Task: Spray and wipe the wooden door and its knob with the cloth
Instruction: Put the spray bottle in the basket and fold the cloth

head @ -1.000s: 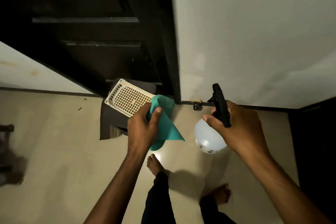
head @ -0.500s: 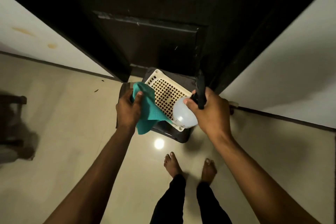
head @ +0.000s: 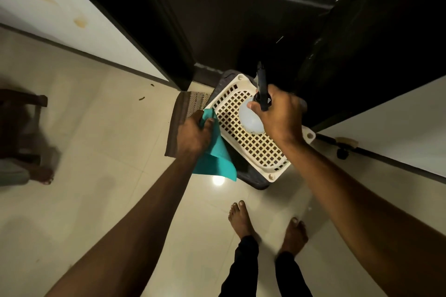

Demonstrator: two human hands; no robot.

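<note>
The wooden door now fills the upper centre of the head view, where a second ago a white wall was faced; its knob is not in frame. The spray bottle is gripped in the right hand, nozzle aimed toward the lower door panel, so spraying is judged imminent but not begun (no mist is seen). The teal cloth is pinched in the left hand, hanging free of the door. Counted: one door, one bottle, one cloth, two hands, one white perforated basket on one dark mat at the door's foot, two bare feet.
</note>
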